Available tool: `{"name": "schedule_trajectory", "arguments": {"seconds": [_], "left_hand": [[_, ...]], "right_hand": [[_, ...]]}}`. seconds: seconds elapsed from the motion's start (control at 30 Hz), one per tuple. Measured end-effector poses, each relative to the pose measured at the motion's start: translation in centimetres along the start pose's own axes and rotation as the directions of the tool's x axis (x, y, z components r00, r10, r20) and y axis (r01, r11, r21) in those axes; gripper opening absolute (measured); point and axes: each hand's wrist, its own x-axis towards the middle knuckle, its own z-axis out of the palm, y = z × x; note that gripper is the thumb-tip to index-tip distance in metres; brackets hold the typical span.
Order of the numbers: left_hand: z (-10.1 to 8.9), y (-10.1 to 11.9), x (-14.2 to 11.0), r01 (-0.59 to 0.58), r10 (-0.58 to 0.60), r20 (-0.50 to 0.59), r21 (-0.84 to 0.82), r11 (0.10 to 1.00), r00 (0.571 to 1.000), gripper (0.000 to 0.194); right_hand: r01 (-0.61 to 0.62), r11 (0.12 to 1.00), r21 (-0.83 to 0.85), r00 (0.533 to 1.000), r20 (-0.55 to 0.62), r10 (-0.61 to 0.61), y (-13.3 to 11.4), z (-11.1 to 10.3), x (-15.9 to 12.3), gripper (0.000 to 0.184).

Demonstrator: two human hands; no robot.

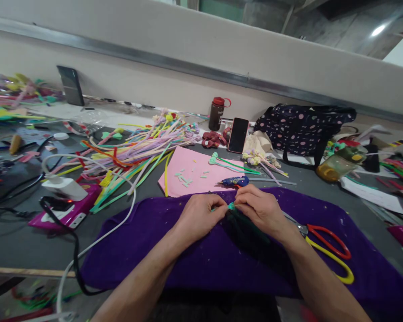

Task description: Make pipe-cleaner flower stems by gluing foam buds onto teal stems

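My left hand is closed in a pinch, thumb against fingers, over the purple cloth. My right hand pinches from the other side, its fingertips close to the left ones. Between them shows a small mint-green pipe cleaner piece, partly hidden by the fingers. Just beyond the hands lies a blue tool with a pointed tip. Scissors with one red and one yellow handle loop rest on the cloth beside my right forearm, their blades partly covered.
Short green pieces and green stems lie on a pink sheet. A bundle of coloured pipe cleaners spreads leftward. A white cable runs from the pink power strip. Behind stand a phone, bottle and patterned bag.
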Motion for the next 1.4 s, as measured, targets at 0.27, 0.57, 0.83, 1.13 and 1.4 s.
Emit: {"name": "schedule_trajectory", "arguments": {"seconds": [0.27,0.57,0.83,1.13,1.4], "left_hand": [[0.3,-0.2,0.0,-0.04,0.04,-0.035,-0.005,0.999,0.999,0.023],[0.0,0.1,0.1,0.034,-0.036,-0.023,-0.081,0.996,0.999,0.02],[-0.7,0.6,0.1,0.245,-0.19,0.164,-0.442,0.863,0.968,0.023],[-1.0,0.2,0.2,0.354,-0.211,0.304,-0.566,0.745,0.929,0.025],[-1.0,-0.1,0.1,0.389,-0.188,0.368,-0.613,0.687,0.911,0.023]], "right_hand": [[-0.027,1.0,0.002,0.999,0.027,0.027,0.0,0.0,0.1,0.012],[0.001,0.999,0.045,0.999,-0.05,0.001,0.1,0.1,-0.1,0.013],[-0.113,0.943,0.314,0.955,-0.227,0.191,-0.2,-1.1,-0.1,0.016],[-0.165,0.74,0.652,0.906,-0.197,0.376,-0.1,-0.4,0.2,0.008],[-0.213,0.797,0.565,0.97,0.024,0.242,-0.8,-0.3,0.0,0.038]]}}
